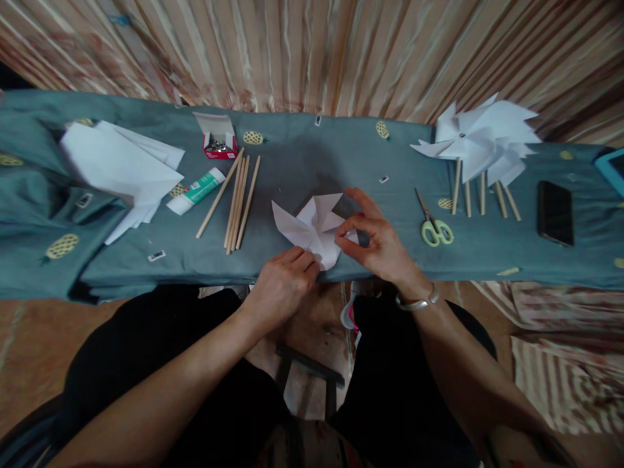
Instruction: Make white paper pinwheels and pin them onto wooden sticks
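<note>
A white paper pinwheel (318, 224) without a stick lies near the front edge of the cloth-covered table, its blades folded toward the middle. Closed on its lower left edge is my left hand (286, 279), fingers curled over the paper. My right hand (373, 237) pinches a blade at the right side between thumb and fingers, the index finger raised a little apart. Several wooden sticks (238, 205) lie to the left of the pinwheel. Right of my right hand rest scissors (433, 224) with pale green handles, blades pointing away.
Cut white paper sheets (121, 162) lie at left beside a glue tube (196, 191). An open red box (219, 144) holds small metal pieces. Finished pinwheels on sticks (480, 140) are piled at the back right, near a black phone (556, 213). A striped curtain (312, 58) hangs behind.
</note>
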Demonstrator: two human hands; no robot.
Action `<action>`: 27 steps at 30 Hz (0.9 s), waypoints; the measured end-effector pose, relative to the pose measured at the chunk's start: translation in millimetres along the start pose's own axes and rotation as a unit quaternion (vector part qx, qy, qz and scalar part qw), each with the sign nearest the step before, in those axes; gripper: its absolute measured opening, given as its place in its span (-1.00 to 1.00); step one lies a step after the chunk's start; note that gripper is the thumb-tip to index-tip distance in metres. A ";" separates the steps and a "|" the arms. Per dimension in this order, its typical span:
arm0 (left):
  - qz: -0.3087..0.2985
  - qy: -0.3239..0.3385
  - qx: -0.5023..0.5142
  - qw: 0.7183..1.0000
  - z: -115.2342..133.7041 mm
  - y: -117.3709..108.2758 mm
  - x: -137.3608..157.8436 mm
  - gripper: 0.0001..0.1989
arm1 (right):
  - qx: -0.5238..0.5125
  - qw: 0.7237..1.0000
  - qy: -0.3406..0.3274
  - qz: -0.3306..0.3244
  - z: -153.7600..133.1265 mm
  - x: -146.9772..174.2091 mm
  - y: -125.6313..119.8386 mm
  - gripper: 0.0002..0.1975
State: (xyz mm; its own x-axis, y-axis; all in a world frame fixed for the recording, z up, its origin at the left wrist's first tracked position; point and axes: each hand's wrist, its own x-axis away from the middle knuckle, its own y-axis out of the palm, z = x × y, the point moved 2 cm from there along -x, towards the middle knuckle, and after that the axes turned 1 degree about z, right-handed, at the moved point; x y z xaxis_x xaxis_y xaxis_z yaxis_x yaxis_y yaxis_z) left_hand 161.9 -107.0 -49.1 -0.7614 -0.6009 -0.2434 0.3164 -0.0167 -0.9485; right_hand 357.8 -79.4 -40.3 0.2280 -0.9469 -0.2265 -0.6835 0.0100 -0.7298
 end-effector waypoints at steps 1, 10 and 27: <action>-0.002 -0.001 0.002 1.000 -0.1 0.0 0.2 -0.86 | 0.005 1.000 -0.003 -0.001 0.8 -2.2 2.3 -0.95; -0.018 -0.010 0.013 1.000 0.4 -1.1 0.5 -0.89 | 0.074 0.997 -0.031 -0.012 6.9 -11.3 25.5 -0.95; -0.053 -0.016 0.021 0.998 1.2 -1.8 0.0 -0.89 | 0.114 0.993 -0.024 -0.016 0.1 -11.5 33.5 -0.90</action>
State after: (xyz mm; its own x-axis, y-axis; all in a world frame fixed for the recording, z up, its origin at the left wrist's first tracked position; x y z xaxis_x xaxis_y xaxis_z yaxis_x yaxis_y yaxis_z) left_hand 162.0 -107.9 -47.2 -0.7729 -0.6200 -0.1352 0.2598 -0.1148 -0.9588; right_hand 332.4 -68.2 -62.2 0.2836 -0.9313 -0.2285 -0.5018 0.0589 -0.8630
